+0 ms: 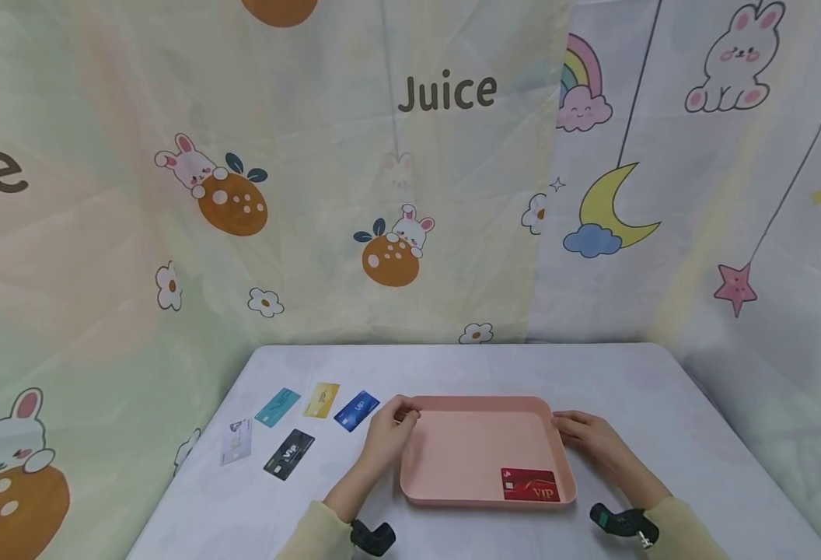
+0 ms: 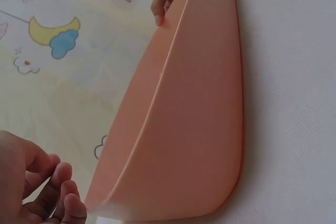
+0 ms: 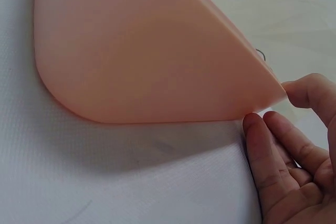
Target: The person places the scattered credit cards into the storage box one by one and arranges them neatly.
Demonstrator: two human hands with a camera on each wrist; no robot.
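Note:
A pink tray (image 1: 476, 506) lies on the white table between both hands, with a red VIP card (image 1: 530, 484) at its near right inside corner. My left hand (image 1: 389, 430) holds the far left corner. Its bent fingertips meet the rim there in the left wrist view. At the far right corner, my right hand (image 1: 595, 439) grips the tray. In the right wrist view, one digit of the right hand (image 3: 296, 148) sits on the rim and others press the outer wall from below.
Left of the tray several cards lie apart: teal (image 1: 277, 407), gold (image 1: 322, 400), blue (image 1: 357, 411), black (image 1: 289, 454) and pale silver (image 1: 236, 442). Black wrist devices (image 1: 372, 538) sit on both wrists. A printed curtain (image 1: 312, 155) hangs behind the table (image 1: 690, 435).

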